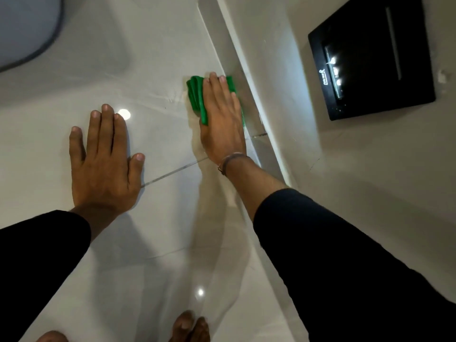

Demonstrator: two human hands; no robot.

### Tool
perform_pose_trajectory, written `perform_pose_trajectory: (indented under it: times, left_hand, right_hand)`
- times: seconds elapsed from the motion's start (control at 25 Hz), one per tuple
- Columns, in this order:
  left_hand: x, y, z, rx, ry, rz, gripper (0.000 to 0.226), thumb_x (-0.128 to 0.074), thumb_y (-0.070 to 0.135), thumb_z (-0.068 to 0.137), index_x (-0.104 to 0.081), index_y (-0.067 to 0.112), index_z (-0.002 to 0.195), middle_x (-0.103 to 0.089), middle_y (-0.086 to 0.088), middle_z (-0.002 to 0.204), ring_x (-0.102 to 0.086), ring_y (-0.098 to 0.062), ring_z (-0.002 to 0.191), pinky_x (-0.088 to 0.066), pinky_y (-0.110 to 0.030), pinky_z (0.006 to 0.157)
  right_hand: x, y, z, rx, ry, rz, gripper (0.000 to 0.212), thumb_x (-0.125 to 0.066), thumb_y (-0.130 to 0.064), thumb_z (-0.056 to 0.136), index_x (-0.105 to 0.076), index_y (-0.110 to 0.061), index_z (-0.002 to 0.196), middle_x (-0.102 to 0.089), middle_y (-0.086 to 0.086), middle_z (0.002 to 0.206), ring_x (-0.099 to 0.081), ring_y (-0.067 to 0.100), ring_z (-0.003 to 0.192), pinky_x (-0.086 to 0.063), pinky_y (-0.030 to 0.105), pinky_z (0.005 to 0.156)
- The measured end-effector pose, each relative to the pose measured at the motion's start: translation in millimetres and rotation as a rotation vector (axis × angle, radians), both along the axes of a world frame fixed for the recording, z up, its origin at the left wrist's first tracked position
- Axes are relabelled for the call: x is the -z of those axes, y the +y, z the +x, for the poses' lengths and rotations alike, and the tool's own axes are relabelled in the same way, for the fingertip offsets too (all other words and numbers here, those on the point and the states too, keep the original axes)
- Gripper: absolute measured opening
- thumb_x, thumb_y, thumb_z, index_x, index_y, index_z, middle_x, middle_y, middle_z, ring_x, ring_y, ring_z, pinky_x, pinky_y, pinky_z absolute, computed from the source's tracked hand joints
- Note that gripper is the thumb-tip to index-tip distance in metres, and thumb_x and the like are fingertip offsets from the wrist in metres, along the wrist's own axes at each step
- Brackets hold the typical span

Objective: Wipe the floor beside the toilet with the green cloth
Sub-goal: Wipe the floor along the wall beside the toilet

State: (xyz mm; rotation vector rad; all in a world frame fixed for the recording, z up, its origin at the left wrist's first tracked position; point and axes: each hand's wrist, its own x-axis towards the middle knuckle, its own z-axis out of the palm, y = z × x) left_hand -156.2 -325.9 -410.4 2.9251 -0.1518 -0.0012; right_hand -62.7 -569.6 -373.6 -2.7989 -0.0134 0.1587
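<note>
Glossy floor (172,58) — green cloth (196,95) against wall (283,70), under right hand (223,119).

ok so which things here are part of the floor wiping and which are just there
In the job: green cloth, right hand pressing it flat, floor, toilet at upper left.

Just there: left hand propped flat on the tiles, black box on the wall, wristband, bare toes.

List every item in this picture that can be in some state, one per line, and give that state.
green cloth: folded, pressed flat on the floor by the wall
right hand: flat on the cloth
left hand: open, palm down on the floor tiles
black wall dispenser: mounted, closed
</note>
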Motion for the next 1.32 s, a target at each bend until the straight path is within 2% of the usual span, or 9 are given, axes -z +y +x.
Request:
perform_pose_trajectory:
  times: [0.12, 0.32, 0.44, 0.56, 0.68, 0.88, 1.08, 1.24, 1.32]
  left_hand:
    - [-2.5, -0.4, 1.8, 0.004, 0.020, -0.010, 0.079, -0.027, 0.046, 0.109, -0.015, 0.005, 0.176, -0.014, -0.020, 0.186, -0.014, -0.039, 0.173, -0.007, -0.060, 0.138]
    - [-6.4, -0.3, 0.4, -0.001, 0.026, -0.011, 0.079, -0.030, 0.044, 0.109, -0.017, 0.003, 0.175, -0.015, -0.021, 0.186, -0.015, -0.039, 0.172, -0.006, -0.059, 0.138]
    - [-7.8, -1.4, 0.4, 0.008, 0.033, 0.006, 0.079, -0.031, 0.043, 0.109, -0.018, 0.002, 0.175, -0.015, -0.022, 0.186, -0.016, -0.040, 0.172, -0.005, -0.058, 0.138]
    - [-8.7, -3.4, -0.5, 0.006, 0.031, 0.015, 0.079, -0.033, 0.042, 0.109, -0.019, 0.001, 0.174, -0.016, -0.024, 0.185, -0.016, -0.041, 0.172, -0.007, -0.059, 0.138]
    - [-10.0, -3.7, 0.3, 0.007, 0.024, -0.001, 0.078, -0.033, 0.042, 0.109, -0.021, 0.001, 0.174, -0.018, -0.024, 0.185, -0.017, -0.041, 0.172, -0.008, -0.060, 0.137]
    - [-10.5, -3.4, -0.2, 0.006, 0.029, 0.006, 0.078, -0.031, 0.042, 0.109, -0.020, 0.002, 0.174, -0.018, -0.024, 0.185, -0.018, -0.041, 0.172, -0.009, -0.061, 0.137]
    - [-10.7, -3.0, 1.2, -0.002, 0.027, -0.006, 0.078, -0.033, 0.041, 0.108, -0.020, 0.002, 0.174, -0.017, -0.023, 0.185, -0.017, -0.041, 0.172, -0.007, -0.060, 0.137]
    - [-9.4, -1.4, -0.1, 0.005, 0.033, 0.010, 0.079, -0.033, 0.043, 0.108, -0.019, 0.002, 0.174, -0.016, -0.022, 0.185, -0.016, -0.040, 0.172, -0.006, -0.059, 0.138]
    - [-8.1, -2.5, 0.7, 0.009, 0.027, 0.006, 0.079, -0.033, 0.042, 0.109, -0.018, 0.002, 0.175, -0.016, -0.022, 0.185, -0.016, -0.040, 0.172, -0.007, -0.060, 0.138]
  right_hand:
    - [-2.1, -16.8, -30.7, -0.029, 0.009, 0.038, 0.079, -0.046, 0.004, 0.088, -0.024, -0.010, 0.163, -0.024, 0.009, 0.172, -0.012, 0.024, 0.160, -0.009, 0.048, 0.131]
    - [-13.8, -86.2, -214.6, 0.017, 0.140, -0.037, 0.071, -0.050, -0.019, 0.102, -0.018, -0.012, 0.164, -0.015, 0.007, 0.174, -0.011, 0.025, 0.161, -0.020, 0.055, 0.127]
    - [-32.3, -108.3, -289.8, 0.025, 0.256, -0.068, 0.071, -0.039, -0.025, 0.103, -0.007, -0.018, 0.166, -0.001, -0.002, 0.176, -0.010, 0.027, 0.161, -0.016, 0.053, 0.126]
    - [-36.0, -100.1, -252.3, -0.010, 0.266, -0.020, 0.066, -0.034, -0.023, 0.101, -0.015, -0.012, 0.164, -0.006, 0.001, 0.175, -0.007, 0.023, 0.161, -0.019, 0.057, 0.125]
    - [-30.9, -59.2, -147.8, 0.008, 0.215, 0.080, 0.066, -0.038, -0.022, 0.100, -0.023, -0.008, 0.163, -0.020, 0.011, 0.172, -0.009, 0.025, 0.161, -0.017, 0.057, 0.128]
    - [-18.3, -11.3, -15.3, 0.020, 0.090, 0.122, 0.081, -0.055, 0.011, 0.090, -0.024, -0.008, 0.162, -0.025, 0.012, 0.171, -0.013, 0.028, 0.160, -0.007, 0.050, 0.130]
    - [-21.9, -52.9, -104.3, -0.003, 0.114, 0.143, 0.075, -0.056, 0.006, 0.093, -0.027, -0.005, 0.161, -0.024, 0.012, 0.171, -0.012, 0.027, 0.161, -0.019, 0.056, 0.127]
    - [-34.5, -93.8, -240.8, 0.044, 0.248, -0.010, 0.065, -0.043, -0.030, 0.106, -0.022, -0.007, 0.163, -0.017, 0.011, 0.172, -0.010, 0.026, 0.161, -0.021, 0.058, 0.125]
    - [-37.9, -104.5, -260.4, 0.002, 0.294, -0.051, 0.069, -0.042, -0.036, 0.105, -0.016, -0.011, 0.163, -0.016, 0.011, 0.172, -0.007, 0.023, 0.161, -0.020, 0.056, 0.125]
